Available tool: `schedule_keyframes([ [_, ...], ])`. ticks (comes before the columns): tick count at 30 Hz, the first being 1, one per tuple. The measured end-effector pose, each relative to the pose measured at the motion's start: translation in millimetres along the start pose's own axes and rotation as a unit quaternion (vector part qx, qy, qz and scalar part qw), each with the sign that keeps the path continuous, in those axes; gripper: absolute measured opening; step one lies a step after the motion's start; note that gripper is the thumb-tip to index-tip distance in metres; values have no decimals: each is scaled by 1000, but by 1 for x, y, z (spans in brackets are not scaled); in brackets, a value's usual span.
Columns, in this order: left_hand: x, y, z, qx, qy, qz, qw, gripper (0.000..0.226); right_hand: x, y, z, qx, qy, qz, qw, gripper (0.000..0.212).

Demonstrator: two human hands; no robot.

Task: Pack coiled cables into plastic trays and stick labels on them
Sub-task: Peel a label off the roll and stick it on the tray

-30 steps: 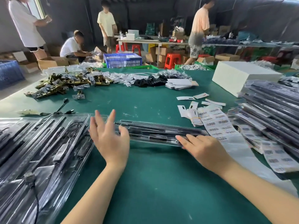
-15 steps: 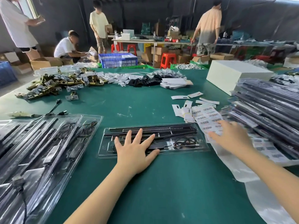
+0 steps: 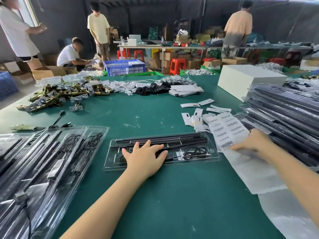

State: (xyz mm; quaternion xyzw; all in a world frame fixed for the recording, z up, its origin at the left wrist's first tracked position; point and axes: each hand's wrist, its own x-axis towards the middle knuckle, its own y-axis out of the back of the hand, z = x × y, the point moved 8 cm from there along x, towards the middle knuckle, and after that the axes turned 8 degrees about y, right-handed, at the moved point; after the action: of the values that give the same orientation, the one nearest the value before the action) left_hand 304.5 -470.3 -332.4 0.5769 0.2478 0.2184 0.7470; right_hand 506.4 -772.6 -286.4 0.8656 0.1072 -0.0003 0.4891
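Fingers (image 3: 148, 144) of the left hand (image 3: 144, 156) lay spread flat, pinning the tray (image 3: 198, 161); at three o'clock, right hand (image 3: 253, 143) fingers, hidden, touched the label sheet (image 3: 224, 128), probably to peel one.

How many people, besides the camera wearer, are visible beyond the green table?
4. One standing at the far left edge, partly cropped; one crouching by cardboard boxes; one standing in a yellow shirt; one in a peach shirt at the back bench. Others may be hidden.
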Motion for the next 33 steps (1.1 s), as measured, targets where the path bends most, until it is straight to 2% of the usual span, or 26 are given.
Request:
schedule_keyframes([
  [2, -1, 9, 11, 21, 3, 13, 1000, 46, -5, -2, -6, 166, 6, -53, 985, 29],
  [4, -8, 26, 42, 15, -60, 96, 993, 40, -14, -5, -14, 251, 1, -102, 963, 28],
  [6, -24, 42, 84, -129, -168, 151, 966, 35, -23, -5, -28, 273, 30, -114, 955, 30],
  [7, -31, 44, 103, -210, -198, 133, 948, 32, -26, -6, -36, 281, 53, -117, 951, 30],
  [9, -36, 40, 133, -296, -208, 81, 929, 27, -33, -10, -48, 309, 86, -136, 937, 29],
  [12, -39, 36, 158, -316, -222, 76, 919, 17, -39, -19, -55, 324, 102, -176, 924, 33],
  [16, -34, 30, 167, -298, -235, 87, 921, 22, -35, -18, -50, 301, 126, -189, 926, 43],
  [21, -27, 25, 164, -354, -222, 69, 906, 17, -36, -18, -53, 289, 196, -207, 914, 36],
  [27, -12, 2, 163, -476, -152, -68, 864, 16, -30, -15, -50, 248, 232, -208, 917, 39],
  [29, -10, -8, 165, -520, -126, -123, 836, 13, -30, -16, -49, 245, 231, -221, 915, 37],
  [31, -10, -11, 166, -534, -120, -131, 827, 9, -29, -16, -46, 241, 221, -222, 918, 37],
  [33, -9, -11, 167, -513, -125, -110, 842, 15, -27, -16, -43, 231, 216, -219, 923, 41],
])
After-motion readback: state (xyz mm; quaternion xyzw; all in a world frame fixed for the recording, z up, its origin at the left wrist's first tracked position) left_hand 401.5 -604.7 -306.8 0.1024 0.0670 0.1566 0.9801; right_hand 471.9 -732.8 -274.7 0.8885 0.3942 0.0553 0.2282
